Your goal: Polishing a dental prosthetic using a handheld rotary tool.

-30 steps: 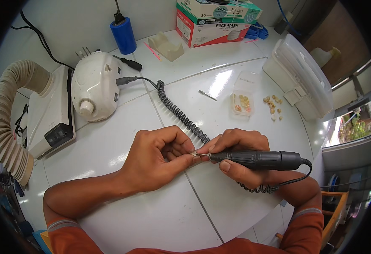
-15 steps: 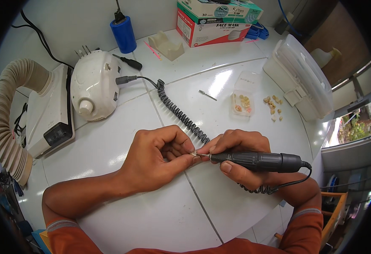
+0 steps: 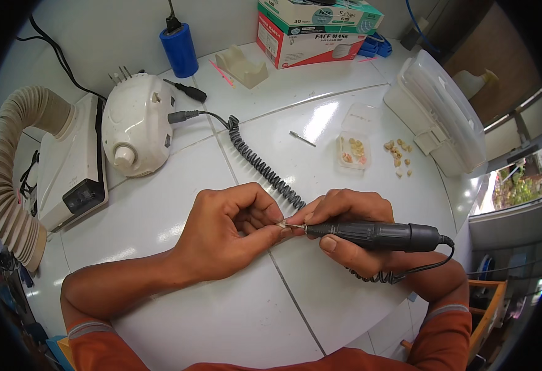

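Note:
My left hand (image 3: 231, 232) pinches a small off-white tooth-like piece (image 3: 281, 224) between thumb and fingertips. My right hand (image 3: 354, 226) is wrapped around a black rotary handpiece (image 3: 376, 235), held nearly level. Its thin metal bit (image 3: 296, 226) reaches the pale piece; whether the tip touches it is too small to tell. A black coiled cord (image 3: 265, 167) links to the white control unit (image 3: 136, 127) on the left. Beyond my right hand, a small clear lidded box (image 3: 353, 151) stands open with yellowish pieces inside, and several loose tooth-like pieces (image 3: 398, 151) lie beside it.
A spare metal bit (image 3: 302, 139) lies on the white tiled table (image 3: 209, 321). At left is a dust extractor (image 3: 67, 167) with a ribbed hose. Along the back are a blue cylinder (image 3: 179, 51), a beige cradle (image 3: 241, 65) and mask boxes (image 3: 308, 46). A clear-lidded case (image 3: 435, 114) sits right.
Hardly anything differs. Both hands keep the same hold on the pale piece and the handpiece; the whole view has shifted very slightly.

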`<state>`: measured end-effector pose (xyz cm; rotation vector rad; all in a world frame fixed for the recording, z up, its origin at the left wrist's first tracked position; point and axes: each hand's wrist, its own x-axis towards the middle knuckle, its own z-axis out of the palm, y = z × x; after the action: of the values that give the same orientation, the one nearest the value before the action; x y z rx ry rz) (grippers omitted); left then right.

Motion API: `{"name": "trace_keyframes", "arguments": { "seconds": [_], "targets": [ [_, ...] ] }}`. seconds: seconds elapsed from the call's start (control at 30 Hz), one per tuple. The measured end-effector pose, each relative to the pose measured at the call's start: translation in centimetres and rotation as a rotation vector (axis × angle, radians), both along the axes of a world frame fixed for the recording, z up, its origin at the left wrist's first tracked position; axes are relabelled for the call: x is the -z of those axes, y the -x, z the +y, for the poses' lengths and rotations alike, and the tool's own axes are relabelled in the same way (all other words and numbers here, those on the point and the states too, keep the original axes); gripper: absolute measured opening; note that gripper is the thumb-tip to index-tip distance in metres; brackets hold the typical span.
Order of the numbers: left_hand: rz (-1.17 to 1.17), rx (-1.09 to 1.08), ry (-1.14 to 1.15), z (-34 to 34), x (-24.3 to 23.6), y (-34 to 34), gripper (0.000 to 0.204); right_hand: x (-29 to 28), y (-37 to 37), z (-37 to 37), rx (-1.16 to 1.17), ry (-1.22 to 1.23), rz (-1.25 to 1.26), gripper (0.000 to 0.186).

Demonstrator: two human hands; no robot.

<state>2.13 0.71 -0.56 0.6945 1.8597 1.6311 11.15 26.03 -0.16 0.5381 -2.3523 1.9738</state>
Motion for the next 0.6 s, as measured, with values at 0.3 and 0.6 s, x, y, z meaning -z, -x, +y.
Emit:
{"name": "trace_keyframes", "arguments": {
  "seconds": [0.3, 0.6],
  "targets": [
    [-0.018, -0.006, 0.020, 0.08, -0.56, -0.07, 0.011, 0.21, 0.01, 0.01, 0.006, 0.008, 0.012, 0.029],
    [-0.012, -0.006, 0.019, 0.01, -0.76, -0.14, 0.010, 0.15, 0.06, 0.00, -0.011, 0.009, -0.002, 0.029]
  ]
}}
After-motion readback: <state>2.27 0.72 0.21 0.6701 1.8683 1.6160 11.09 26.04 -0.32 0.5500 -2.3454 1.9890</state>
